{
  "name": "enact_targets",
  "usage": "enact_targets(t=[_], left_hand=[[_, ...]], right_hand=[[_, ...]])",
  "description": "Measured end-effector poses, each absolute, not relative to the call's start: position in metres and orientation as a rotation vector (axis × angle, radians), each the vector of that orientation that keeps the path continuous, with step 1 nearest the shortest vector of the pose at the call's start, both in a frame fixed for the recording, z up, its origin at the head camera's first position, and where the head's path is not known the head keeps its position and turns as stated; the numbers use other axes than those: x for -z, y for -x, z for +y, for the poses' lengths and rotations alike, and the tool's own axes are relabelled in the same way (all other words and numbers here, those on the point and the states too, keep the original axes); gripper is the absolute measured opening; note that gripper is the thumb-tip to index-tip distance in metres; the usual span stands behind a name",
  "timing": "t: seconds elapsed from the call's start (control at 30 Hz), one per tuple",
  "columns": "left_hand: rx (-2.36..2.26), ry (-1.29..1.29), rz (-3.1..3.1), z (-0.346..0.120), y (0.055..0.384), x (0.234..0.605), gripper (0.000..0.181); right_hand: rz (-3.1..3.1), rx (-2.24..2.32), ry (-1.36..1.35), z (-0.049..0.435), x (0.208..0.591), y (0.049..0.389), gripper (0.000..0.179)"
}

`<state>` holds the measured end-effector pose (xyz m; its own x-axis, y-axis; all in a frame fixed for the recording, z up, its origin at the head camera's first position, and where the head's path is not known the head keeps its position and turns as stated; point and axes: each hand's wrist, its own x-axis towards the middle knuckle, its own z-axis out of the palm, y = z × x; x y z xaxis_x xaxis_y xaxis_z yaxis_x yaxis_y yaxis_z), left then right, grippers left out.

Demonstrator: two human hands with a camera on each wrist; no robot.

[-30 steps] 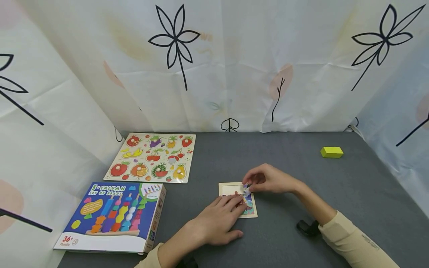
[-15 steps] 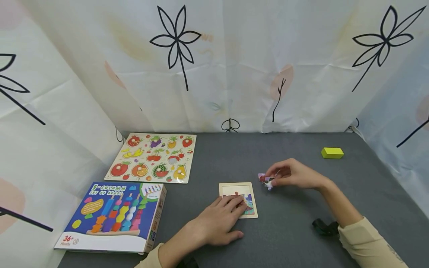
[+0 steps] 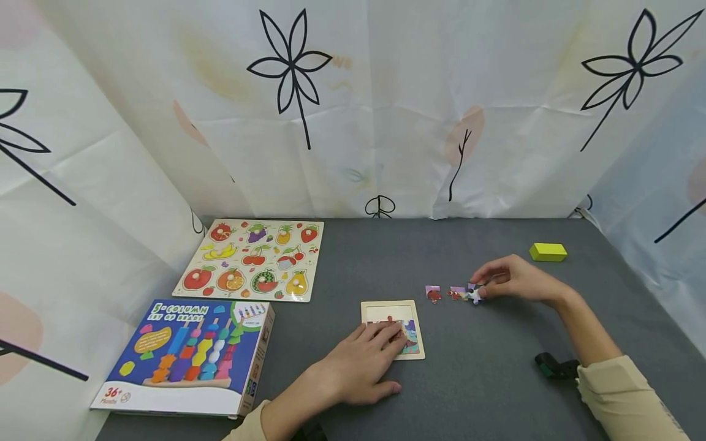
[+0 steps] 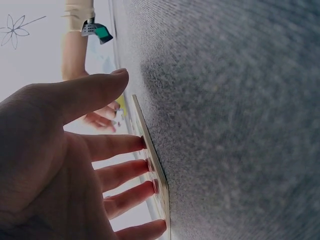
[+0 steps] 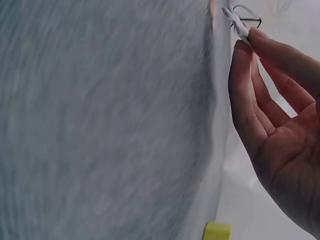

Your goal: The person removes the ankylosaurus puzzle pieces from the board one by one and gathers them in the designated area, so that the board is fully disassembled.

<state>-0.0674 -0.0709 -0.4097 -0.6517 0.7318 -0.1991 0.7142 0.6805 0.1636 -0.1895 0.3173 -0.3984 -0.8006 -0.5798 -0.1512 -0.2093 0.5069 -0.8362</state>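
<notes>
Fingers long and resting, nothing pinched: that was the left hand (image 3: 361, 367), bottom centre, tips on the little pale tray (image 3: 377, 311). Light pressure seemed plenty, just enough to stop it skating. Right of centre, the right hand (image 3: 513, 280) had a puzzle piece (image 3: 474, 296) clamped between thumb and fingertips. Handling that well, imo, called for a loose edge pinch and a level piece, so its neighbour didn't get nudged. Looks-wise: the tray was bare cream up top with colourful picture bits (image 3: 411, 337) below, partly under the hand. Then a red-and-purple piece (image 3: 433, 294), a similar middle piece (image 3: 456, 294), and the held one, whitish with some purple; couldn't tell if those last two touched.
</notes>
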Motion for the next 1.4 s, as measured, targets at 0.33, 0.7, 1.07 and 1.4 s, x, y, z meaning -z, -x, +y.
enact_targets(t=[0.33,0.7,1.07,1.4], left_hand=[[-0.073,-1.171,2.638,-0.071,0.065,0.407,0.08],[-0.061,-1.135,2.575,-0.069,0.061,0.404,0.086],[-0.001,-1.129,2.569,-0.069,0.051,0.399,0.086],[0.007,-1.117,2.575,-0.07,0.046,0.399,0.086]], right_hand=[[2.35,1.17,0.543,0.33,0.405,0.194,0.027],[2.437,1.118,0.555,0.332,0.404,0.193,0.023],[2.445,1.142,0.568,0.325,0.399,0.19,0.024],[2.339,1.263,0.652,0.298,0.395,0.184,0.026]])
